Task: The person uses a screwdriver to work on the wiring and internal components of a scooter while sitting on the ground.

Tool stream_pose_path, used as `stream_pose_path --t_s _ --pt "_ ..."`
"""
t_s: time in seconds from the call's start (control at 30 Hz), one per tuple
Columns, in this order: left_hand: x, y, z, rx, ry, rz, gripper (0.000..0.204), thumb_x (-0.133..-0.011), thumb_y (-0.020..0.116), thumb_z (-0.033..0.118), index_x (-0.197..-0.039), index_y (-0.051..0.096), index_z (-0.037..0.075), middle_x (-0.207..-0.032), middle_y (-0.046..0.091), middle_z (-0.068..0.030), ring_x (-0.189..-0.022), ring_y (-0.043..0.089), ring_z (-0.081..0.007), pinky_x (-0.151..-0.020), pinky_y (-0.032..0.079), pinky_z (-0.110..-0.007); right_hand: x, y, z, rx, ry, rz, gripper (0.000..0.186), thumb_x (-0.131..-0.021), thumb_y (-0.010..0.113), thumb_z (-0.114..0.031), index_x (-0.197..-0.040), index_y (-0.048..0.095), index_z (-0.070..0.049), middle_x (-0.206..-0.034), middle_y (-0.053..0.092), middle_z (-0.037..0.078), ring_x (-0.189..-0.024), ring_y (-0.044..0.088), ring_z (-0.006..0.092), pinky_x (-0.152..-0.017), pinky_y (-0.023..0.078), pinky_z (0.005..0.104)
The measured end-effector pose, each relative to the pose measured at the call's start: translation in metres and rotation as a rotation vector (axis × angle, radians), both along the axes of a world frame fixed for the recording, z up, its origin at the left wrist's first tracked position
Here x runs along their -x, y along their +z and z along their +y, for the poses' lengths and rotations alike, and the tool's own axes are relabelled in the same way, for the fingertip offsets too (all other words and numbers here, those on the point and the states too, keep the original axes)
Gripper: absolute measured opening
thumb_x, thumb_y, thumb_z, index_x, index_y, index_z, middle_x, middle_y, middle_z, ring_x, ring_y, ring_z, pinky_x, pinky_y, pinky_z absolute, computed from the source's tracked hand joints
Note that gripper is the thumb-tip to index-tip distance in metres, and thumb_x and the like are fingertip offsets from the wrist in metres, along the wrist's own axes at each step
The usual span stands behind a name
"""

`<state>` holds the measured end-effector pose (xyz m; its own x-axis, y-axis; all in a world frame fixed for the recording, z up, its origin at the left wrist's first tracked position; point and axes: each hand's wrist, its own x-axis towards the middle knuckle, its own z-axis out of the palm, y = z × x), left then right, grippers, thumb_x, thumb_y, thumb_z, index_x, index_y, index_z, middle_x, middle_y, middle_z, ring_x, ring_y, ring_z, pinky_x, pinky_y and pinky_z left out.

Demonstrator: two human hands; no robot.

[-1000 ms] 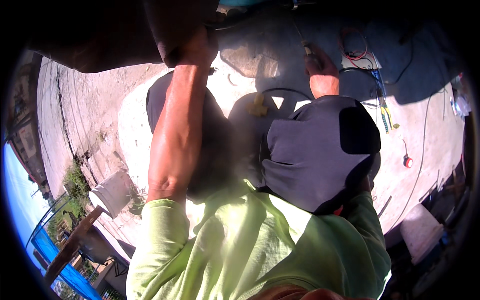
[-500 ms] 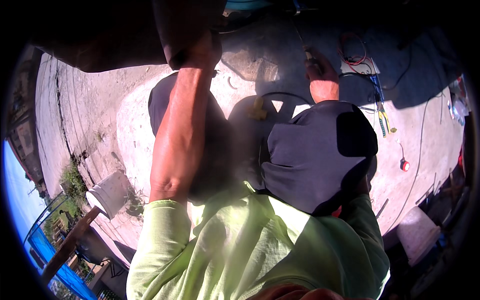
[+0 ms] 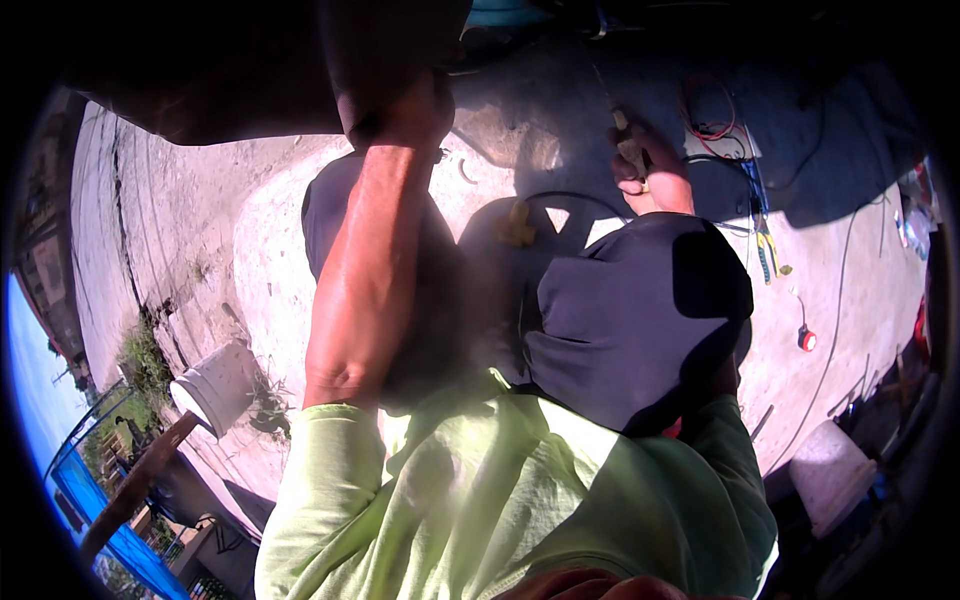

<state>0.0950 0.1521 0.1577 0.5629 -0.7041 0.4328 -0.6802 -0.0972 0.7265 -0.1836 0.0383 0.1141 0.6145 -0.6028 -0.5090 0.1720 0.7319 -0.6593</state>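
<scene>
My left hand is raised to a large dark brown object overhead, its fingers lost in shadow against it. My right hand is closed round a tan-handled tool whose thin shaft points up toward dark equipment at the top. Right of that hand lie coiled red and black cables, a pale flat piece and tools with blue and yellow-green handles. A yellow object rests in shadow on the concrete between my knees, beside a black cable.
A white bucket lies at the left near weeds, with a wooden post and blue sheet below it. On the right are a small red round object, loose wires, another pale bucket and assorted clutter along the edge.
My right hand has moved slightly down and right and turned, showing more of the tan handle and fingers. My left hand sits slightly further right in the view.
</scene>
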Motion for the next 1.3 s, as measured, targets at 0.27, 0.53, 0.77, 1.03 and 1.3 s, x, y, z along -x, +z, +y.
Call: stream_pose_path --t_s 0.27,0.53,0.77,1.03,1.3 --pt "-0.006 0.001 0.015 -0.206 0.104 -0.364 0.012 -0.091 0.064 0.011 -0.100 0.059 0.006 -0.093 0.059 -0.0089 -0.088 0.055 -0.0202 -0.083 0.049 -0.034 -0.016 -0.010 0.019 0.140 -0.031 0.150 0.028 -0.090 0.066 -0.024 -0.113 0.062 -0.009 -0.094 0.063 0.003 -0.068 0.053 0.0106 -0.050 0.037 0.0232" --pt "0.006 0.001 0.017 -0.276 0.130 -0.483 0.016 -0.090 0.065 0.008 -0.105 0.061 0.007 -0.099 0.063 -0.0100 -0.094 0.060 -0.0202 -0.087 0.052 -0.034 -0.016 -0.017 0.020 0.398 -0.021 0.414 0.027 -0.090 0.066 -0.024 -0.111 0.062 -0.008 -0.091 0.063 0.003 -0.062 0.052 0.0112 -0.051 0.040 0.0259" --pt "-0.038 -0.063 0.002 -0.122 0.100 -0.550 0.020 -0.085 0.065 0.007 -0.106 0.066 0.004 -0.097 0.066 -0.0134 -0.088 0.065 -0.0242 -0.081 0.054 -0.038 -0.009 -0.025 0.008 -0.661 0.145 -0.487 0.018 -0.092 0.063 -0.022 -0.102 0.062 -0.007 -0.093 0.063 0.005 -0.057 0.046 0.0103 -0.046 0.036 0.0217" --pt "-0.009 0.006 0.026 -0.331 0.065 -0.603 0.024 -0.086 0.064 0.014 -0.109 0.067 0.009 -0.102 0.065 -0.0160 -0.095 0.063 -0.0298 -0.085 0.051 -0.038 -0.023 -0.007 0.022 -0.010 -0.073 0.254 0.015 -0.087 0.064 -0.018 -0.094 0.062 -0.005 -0.081 0.061 0.004 -0.067 0.056 0.0132 -0.054 0.041 0.0251" --pt "-0.018 -0.005 0.028 -0.308 0.183 -0.327 0.020 -0.087 0.063 0.015 -0.106 0.065 0.009 -0.099 0.063 -0.0137 -0.092 0.060 -0.0296 -0.084 0.049 -0.039 -0.037 -0.029 0.018 0.551 0.040 0.671 0.022 -0.095 0.063 -0.022 -0.112 0.063 -0.008 -0.083 0.065 0.001 -0.065 0.058 0.0084 -0.054 0.042 0.0244"
